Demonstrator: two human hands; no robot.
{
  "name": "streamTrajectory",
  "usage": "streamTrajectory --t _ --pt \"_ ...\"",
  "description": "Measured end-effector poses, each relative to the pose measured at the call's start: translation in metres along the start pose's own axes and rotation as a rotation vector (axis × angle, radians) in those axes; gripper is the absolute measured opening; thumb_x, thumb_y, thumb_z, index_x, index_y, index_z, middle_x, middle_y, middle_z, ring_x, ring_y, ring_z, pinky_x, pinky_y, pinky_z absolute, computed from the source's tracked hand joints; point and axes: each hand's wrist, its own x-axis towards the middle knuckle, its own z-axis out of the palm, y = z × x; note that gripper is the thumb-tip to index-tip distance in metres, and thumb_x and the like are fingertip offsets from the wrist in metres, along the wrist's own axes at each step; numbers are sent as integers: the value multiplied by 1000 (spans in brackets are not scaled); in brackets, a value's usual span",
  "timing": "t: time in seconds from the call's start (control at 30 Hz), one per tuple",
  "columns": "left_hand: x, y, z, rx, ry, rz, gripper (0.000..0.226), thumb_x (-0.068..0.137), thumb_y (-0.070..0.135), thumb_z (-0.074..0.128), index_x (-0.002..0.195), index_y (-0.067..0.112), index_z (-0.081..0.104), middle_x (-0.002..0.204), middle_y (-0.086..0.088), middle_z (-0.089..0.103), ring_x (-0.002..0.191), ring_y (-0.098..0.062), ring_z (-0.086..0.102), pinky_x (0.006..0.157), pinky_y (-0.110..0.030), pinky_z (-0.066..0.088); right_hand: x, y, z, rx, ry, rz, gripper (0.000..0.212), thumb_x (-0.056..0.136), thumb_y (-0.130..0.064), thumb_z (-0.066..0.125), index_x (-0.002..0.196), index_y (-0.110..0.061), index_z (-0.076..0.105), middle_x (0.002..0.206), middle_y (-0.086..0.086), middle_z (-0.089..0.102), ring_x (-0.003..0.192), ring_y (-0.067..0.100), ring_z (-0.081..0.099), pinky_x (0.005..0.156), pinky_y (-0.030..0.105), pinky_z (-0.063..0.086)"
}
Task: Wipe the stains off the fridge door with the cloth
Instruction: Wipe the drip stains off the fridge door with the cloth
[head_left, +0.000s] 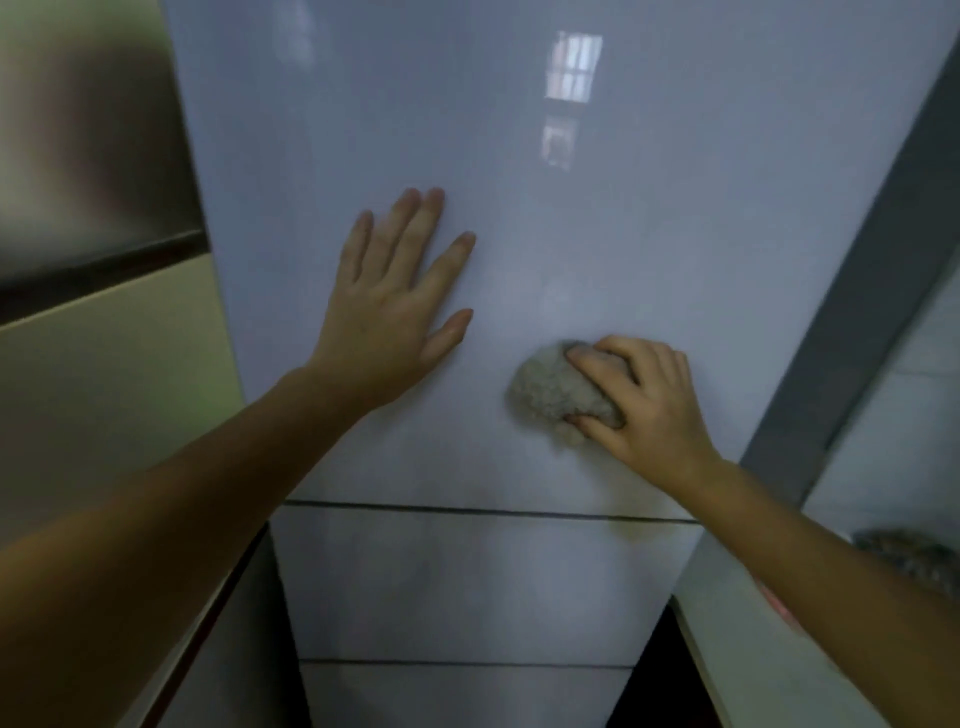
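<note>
Domestic kitchen. Evidence: a tall glossy pale-grey fridge door with matching drawer fronts below it. A pale worktop adjoins on the right and a brushed-metal and cream appliance front on the left. A window reflection shows in the door.

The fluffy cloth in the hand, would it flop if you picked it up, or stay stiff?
Probably floppy: the cloth is bunched into a soft lump under the right hand. Likely light, being fuzzy. It may slide easily on the glossy fridge door.
</note>
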Motion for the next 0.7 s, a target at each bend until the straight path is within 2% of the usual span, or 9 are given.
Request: streamTrajectory --t 0.17,0.3,0.37,0.47,0.57,0.7 --pt "-7 11 21 25 3 -52 74 102 56 39 160 12 24 166 -25 15 155 -43 13 125 -62 12 -115 -3 42 30 -156 -104 43 92 -36 67 130 -19 67 120 9 64 103 27 59 84 39 41" --pt "-8 13 24 49 0 -66 77 102 58 37 161 12 19 167 -25 13 155 -43 11 125 -62 9 -158 8 39 19 -210 -77 38 93 -32 62 128 -18 69 117 7 67 98 27 63 83 38 44" --pt "-8 12 24 47 6 -63 76 102 57 38 160 11 20 166 -26 13 155 -43 11 125 -62 10 -142 17 27 9 -180 -46 44 89 -29 63 131 -19 65 116 9 65 97 28 61 82 38 43" --pt "-9 11 24 50 -21 -58 77 101 57 38 161 14 16 168 -23 9 157 -41 8 125 -62 9 -79 37 -6 -13 -40 32 52 86 -32 64 136 -19 56 114 17 63 99 33 56 82 40 39" --pt "-8 11 23 32 -38 -63 78 101 58 36 162 16 12 169 -20 5 158 -38 3 125 -62 8 8 64 -49 -56 74 49 54 92 -44 67 136 -13 61 117 18 61 101 35 56 83 42 40" --pt "-9 12 23 28 15 -58 76 101 55 39 161 12 21 168 -22 12 157 -38 9 126 -61 10 97 87 -91 -111 145 -26 57 93 -47 66 135 -9 62 117 19 61 103 35 55 83 41 39"
